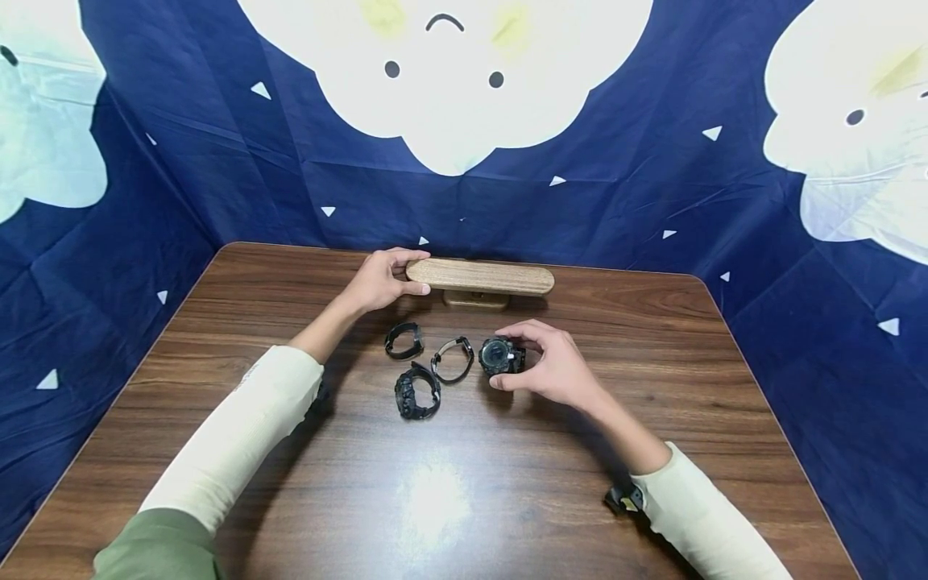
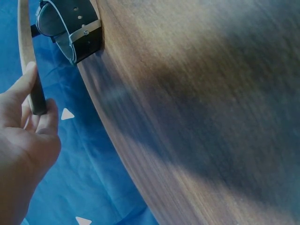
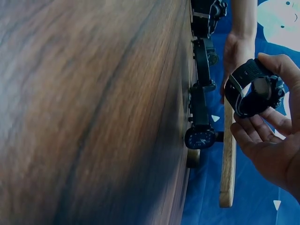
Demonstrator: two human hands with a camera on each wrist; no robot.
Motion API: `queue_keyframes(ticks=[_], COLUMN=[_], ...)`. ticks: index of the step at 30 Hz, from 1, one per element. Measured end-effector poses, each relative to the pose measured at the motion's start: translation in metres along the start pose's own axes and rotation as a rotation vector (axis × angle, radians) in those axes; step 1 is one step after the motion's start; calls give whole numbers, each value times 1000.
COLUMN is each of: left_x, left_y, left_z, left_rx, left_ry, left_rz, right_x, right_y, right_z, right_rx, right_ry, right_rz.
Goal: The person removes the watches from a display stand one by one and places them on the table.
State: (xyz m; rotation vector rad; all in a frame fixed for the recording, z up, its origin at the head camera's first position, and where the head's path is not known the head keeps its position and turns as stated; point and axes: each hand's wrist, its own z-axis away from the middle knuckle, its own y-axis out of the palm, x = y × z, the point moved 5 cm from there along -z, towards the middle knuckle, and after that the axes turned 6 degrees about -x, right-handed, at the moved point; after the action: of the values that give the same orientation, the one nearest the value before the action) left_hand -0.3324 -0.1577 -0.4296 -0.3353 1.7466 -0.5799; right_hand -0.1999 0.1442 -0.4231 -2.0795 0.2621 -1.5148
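My left hand grips the left end of a wooden display bar, thumb at its near side and fingers at its far side. The bar stands on a small wooden base near the table's back edge. In my right hand is a black wristwatch with a round dial, held between thumb and fingers in front of the bar. The right wrist view shows this watch with its strap buckled into a loop. Nothing hangs on the visible part of the bar.
Three more buckled watches stand on the table left of my right hand: a slim black one, one with a thin strap and a bulky black one. A blue cloth with white clouds hangs behind the wooden table.
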Motion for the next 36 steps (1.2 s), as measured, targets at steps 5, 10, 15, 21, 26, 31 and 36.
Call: queue_keyframes(ticks=[5,10,15,21,26,31,36], left_x=[0,0,1,2,2,1,0], left_y=[0,-1,-1,-1,1,1,0], left_z=[0,0,0,-1,-2,-2,-3], left_rx=[1,1,5,0,4,13,6], left_ry=[-2,-5,-7,0,-8,-15,-14], left_rz=[8,7,18,24,23,11,16], right_x=[4,8,9,10,11,14,15], right_y=[4,10,15,21,21,25,29], right_z=[3,5,8,11,14,17,18], right_rx=[27,49,77,112,128,166,193], right_ry=[6,-30,-30,-28,-7,-18,-50], right_rz=[-11,16,94,134,195,201,196])
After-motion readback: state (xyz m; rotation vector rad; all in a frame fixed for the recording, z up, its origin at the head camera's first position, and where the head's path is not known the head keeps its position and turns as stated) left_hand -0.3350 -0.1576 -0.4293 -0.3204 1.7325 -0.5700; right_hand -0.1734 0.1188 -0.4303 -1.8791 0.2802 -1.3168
